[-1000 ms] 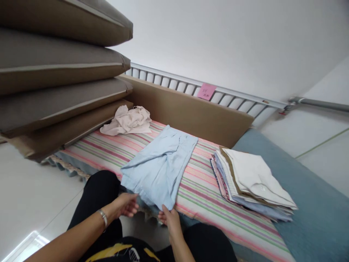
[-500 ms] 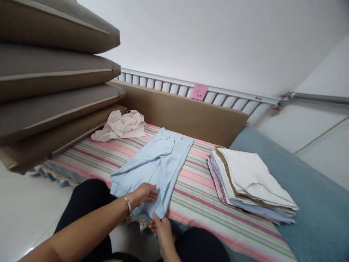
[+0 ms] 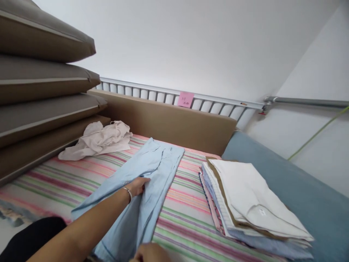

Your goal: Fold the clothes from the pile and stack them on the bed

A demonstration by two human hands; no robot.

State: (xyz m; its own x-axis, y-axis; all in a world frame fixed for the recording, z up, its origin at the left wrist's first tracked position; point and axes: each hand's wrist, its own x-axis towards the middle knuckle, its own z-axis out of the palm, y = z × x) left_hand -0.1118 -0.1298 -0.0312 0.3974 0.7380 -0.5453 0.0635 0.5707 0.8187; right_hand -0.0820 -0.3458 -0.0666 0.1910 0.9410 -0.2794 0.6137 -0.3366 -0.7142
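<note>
A light blue garment (image 3: 152, 171) lies lengthwise on a striped bed sheet (image 3: 185, 196), folded into a long strip. My left hand (image 3: 138, 185) rests flat on its middle, fingers stretched out along the cloth, a bracelet at the wrist. My right hand (image 3: 151, 253) shows only partly at the bottom edge, at the garment's near end; its fingers are hidden. To the right sits a stack of folded clothes (image 3: 251, 200) with a white piece on top.
A crumpled pale pink garment (image 3: 99, 140) lies at the back left of the sheet. Grey cushions (image 3: 40, 91) are stacked at the left. A brown board (image 3: 169, 122) and a white rail with a pink note (image 3: 185, 99) stand behind. A blue mattress (image 3: 286, 182) lies at the right.
My left hand has slid from the garment's near hem up onto its middle. The view has moved closer and lower, so my right hand has dropped to the frame's bottom edge.
</note>
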